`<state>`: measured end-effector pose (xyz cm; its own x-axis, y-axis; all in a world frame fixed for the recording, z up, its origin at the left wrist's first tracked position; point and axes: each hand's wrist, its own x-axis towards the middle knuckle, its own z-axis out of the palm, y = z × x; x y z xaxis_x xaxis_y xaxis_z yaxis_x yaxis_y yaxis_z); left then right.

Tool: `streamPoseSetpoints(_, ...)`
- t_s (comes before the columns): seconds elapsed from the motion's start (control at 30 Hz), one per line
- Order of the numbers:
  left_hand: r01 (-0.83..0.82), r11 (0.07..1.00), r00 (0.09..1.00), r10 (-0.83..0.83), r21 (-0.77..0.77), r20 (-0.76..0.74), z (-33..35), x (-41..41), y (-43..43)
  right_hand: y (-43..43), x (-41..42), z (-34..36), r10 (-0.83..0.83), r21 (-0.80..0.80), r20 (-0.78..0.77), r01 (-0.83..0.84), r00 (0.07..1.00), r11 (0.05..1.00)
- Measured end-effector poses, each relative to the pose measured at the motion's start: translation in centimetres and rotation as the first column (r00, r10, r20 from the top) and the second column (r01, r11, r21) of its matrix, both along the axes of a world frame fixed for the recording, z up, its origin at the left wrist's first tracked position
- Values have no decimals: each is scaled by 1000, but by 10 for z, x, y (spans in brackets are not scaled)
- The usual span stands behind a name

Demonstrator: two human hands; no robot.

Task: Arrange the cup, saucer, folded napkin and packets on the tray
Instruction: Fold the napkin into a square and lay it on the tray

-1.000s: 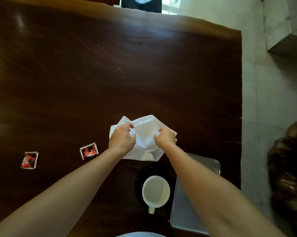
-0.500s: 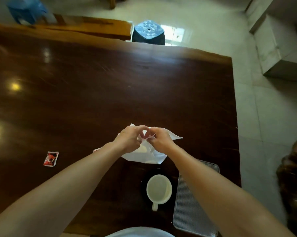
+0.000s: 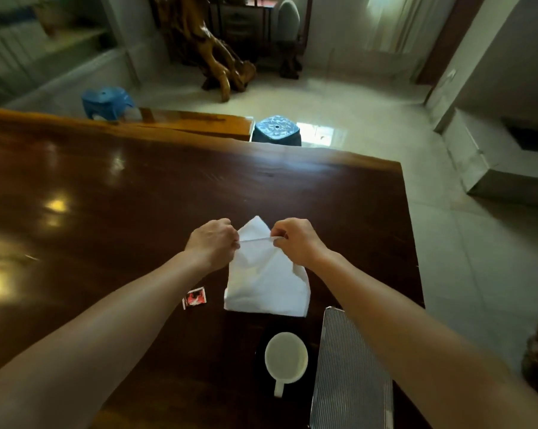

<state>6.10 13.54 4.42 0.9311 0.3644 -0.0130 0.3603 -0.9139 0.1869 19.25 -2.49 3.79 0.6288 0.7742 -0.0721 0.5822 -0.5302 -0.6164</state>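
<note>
A white napkin (image 3: 266,283) hangs above the dark wooden table (image 3: 106,196), stretched between my two hands. My left hand (image 3: 213,243) pinches its upper edge on the left and my right hand (image 3: 295,241) pinches the same edge on the right. Nearer to me stands a white cup (image 3: 286,357) on a dark saucer (image 3: 260,345), handle towards me. A ribbed metal tray (image 3: 351,382) lies right of the cup, partly under my right forearm. One red packet (image 3: 195,297) lies left of the napkin, beside my left forearm.
The table's right edge runs just past the tray, with tiled floor beyond. Two blue stools (image 3: 277,131) and a wooden bench (image 3: 193,122) stand behind the far edge. A carved wood sculpture (image 3: 212,48) stands further back.
The crumpled napkin has been pulled open and now hangs flat from its top edge. My hands have moved apart. The view has tilted up, and only one red packet is in sight now.
</note>
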Motion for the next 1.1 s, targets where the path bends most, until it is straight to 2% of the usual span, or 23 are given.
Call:
streamPoseSetpoints(0.13,-22,995,992,10,97,128,24,-4,-5,-14,12,18,-44,11,113,43,993,999)
streamPoseSetpoints(0.3,86,961,993,-104,262,56,39,-13,-9,-29,23,27,-89,58,141,82,986,995)
streamPoseSetpoints(0.53,-58,988,998,61,145,-17,35,-19,-16,-26,20,21,-131,77,214,117,968,990)
streamPoseSetpoints(0.73,-186,966,983,184,179,28,44,-8,24,-6,44,38,-194,94,321,173,927,980)
streamPoseSetpoints(0.87,-249,947,962,216,204,169,74,13,57,14,72,75,-179,73,457,164,871,984)
streamPoseSetpoints(1.0,-228,904,949,124,361,289,122,36,88,43,103,123,-257,181,484,192,836,965)
streamPoseSetpoints(1.1,-213,828,958,73,518,277,161,48,108,61,124,151,-322,276,500,204,804,939)
